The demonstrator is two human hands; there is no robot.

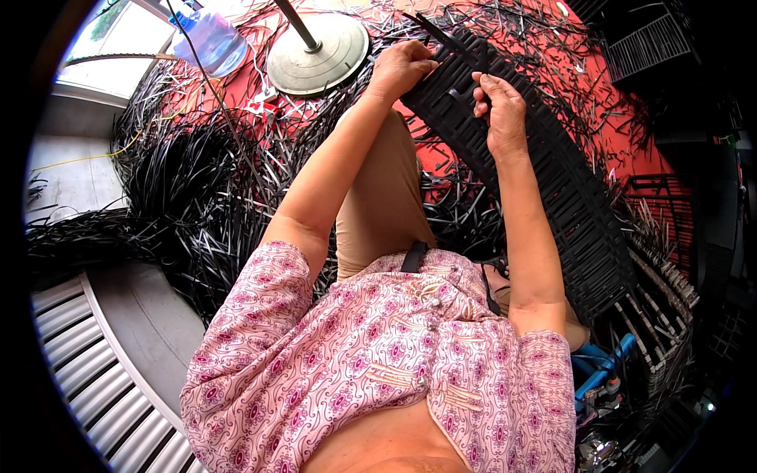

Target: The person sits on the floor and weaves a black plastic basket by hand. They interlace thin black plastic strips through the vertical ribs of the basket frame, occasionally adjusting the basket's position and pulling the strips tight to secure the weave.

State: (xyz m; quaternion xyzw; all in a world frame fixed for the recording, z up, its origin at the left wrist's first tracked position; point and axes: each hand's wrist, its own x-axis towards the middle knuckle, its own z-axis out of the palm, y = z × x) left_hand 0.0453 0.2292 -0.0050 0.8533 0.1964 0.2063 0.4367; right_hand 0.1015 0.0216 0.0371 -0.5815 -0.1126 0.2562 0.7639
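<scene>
Diagonally across the head view, a black woven panel [544,181] runs from upper centre toward lower right. At its upper-left edge, the left hand [400,69] has curled fingers, its grip hidden; the right hand [501,110] pinches a black strip [432,30] over the panel. Loose strips [177,177] heap at left, beside a round base [315,77].

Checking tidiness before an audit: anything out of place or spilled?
Loose black strips lie tangled across the red floor around the woven black panel and round stand base; strewn rather than bundled, they look untidy.
</scene>
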